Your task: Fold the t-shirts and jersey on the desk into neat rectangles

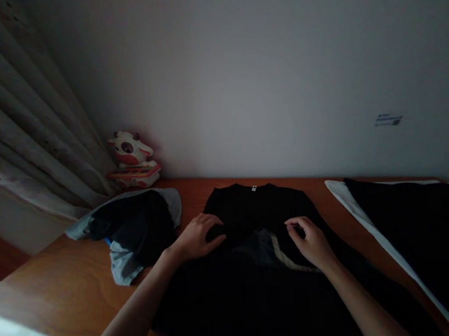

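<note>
A black garment lies spread on the wooden table, its neckline with a small white tag towards the wall. On its front is a dark grey patch with a pale curved stripe. My left hand rests at the garment's left upper part, thumb and fingers apart. Over the right side of the chest is my right hand, its thumb and index finger curled close together; whether a bit of cloth is between them is too dark to tell.
A crumpled pile of black and grey clothes lies at the left. Behind it stands a cow-shaped toy with a keyboard, beside a curtain. Black and white clothes lie flat at the right. A wall rises behind the table.
</note>
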`<state>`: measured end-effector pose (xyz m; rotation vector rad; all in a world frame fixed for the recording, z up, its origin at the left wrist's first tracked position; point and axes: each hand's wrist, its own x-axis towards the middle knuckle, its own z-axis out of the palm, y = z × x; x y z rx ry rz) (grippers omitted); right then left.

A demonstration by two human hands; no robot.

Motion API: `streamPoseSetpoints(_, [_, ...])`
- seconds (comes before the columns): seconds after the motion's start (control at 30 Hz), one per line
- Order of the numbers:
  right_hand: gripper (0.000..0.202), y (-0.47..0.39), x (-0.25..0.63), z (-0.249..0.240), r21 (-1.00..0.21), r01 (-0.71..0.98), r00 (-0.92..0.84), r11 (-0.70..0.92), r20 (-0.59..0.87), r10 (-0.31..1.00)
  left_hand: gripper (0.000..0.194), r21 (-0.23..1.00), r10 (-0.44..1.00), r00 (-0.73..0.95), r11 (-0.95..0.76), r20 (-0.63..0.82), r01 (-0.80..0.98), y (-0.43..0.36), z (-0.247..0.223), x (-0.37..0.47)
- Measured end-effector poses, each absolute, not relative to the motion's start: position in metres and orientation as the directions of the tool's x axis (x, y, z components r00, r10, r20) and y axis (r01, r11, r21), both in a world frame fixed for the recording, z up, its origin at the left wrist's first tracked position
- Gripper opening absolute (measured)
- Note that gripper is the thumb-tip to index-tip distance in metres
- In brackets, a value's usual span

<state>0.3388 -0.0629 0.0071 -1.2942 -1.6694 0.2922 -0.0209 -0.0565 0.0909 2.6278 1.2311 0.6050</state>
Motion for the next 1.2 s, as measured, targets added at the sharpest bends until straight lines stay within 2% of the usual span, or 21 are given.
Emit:
streamPoseSetpoints(0.1, [0.022,-0.064,0.338,0.006,-0.614,0.660,-0.028,0.432,0.555,0.831,0.052,0.264,0.701,0.676,-0.713,0.227,0.650,-0.071,0.077,-0.036])
streamPoseSetpoints(0.17, [0.021,-0.066,0.336,0.007,-0.541,0.708,-0.080,0.454,0.576,0.813,0.066,0.284,0.704,0.672,-0.709,0.230,0.646,-0.075,0.072,-0.045])
streamPoseSetpoints(0.23, [0.021,-0.069,0.331,0.011,-0.435,0.767,-0.150,0.472,0.593,0.791,0.071,0.302,0.730,0.638,-0.683,0.245,0.665,-0.075,0.067,-0.052])
streamPoseSetpoints(0.37, [0.020,-0.071,0.308,0.025,-0.211,0.843,-0.339,0.496,0.507,0.792,0.063,0.272,0.776,0.573,-0.630,0.264,0.728,-0.070,0.058,-0.061])
streamPoseSetpoints(0.47, [0.032,-0.067,0.280,0.037,-0.126,0.849,-0.429,0.513,0.404,0.808,0.054,0.235,0.798,0.534,-0.596,0.282,0.767,-0.067,0.054,-0.066])
streamPoseSetpoints(0.57, [0.044,-0.058,0.253,0.049,-0.045,0.844,-0.494,0.535,0.323,0.807,0.053,0.216,0.825,0.477,-0.547,0.302,0.809,-0.065,0.052,-0.069])
streamPoseSetpoints(0.67, [0.035,-0.046,0.234,0.060,0.046,0.829,-0.550,0.558,0.253,0.796,0.054,0.222,0.860,0.400,-0.478,0.317,0.850,-0.064,0.052,-0.070])
streamPoseSetpoints(0.73, [0.028,-0.039,0.230,0.065,0.076,0.830,-0.550,0.552,0.268,0.791,0.054,0.240,0.876,0.353,-0.439,0.328,0.866,-0.063,0.052,-0.070])
streamPoseSetpoints(0.83, [0.028,-0.031,0.232,0.068,0.013,0.886,-0.427,0.463,0.409,0.806,0.054,0.252,0.880,0.340,-0.430,0.332,0.867,-0.063,0.053,-0.070])
streamPoseSetpoints(0.97, [0.027,-0.029,0.242,0.051,-0.187,0.919,-0.199,0.348,0.543,0.816,0.049,0.230,0.862,0.398,-0.476,0.313,0.849,-0.068,0.055,-0.068])
streamPoseSetpoints(1.1, [0.025,-0.040,0.243,0.023,-0.366,0.883,-0.049,0.295,0.553,0.832,0.041,0.318,0.833,0.439,-0.540,0.336,0.779,-0.068,0.059,-0.062])
streamPoseSetpoints(1.2, [0.032,-0.048,0.240,0.011,-0.423,0.870,0.004,0.254,0.521,0.854,0.028,0.383,0.853,0.375,-0.503,0.362,0.775,-0.051,0.066,-0.053])
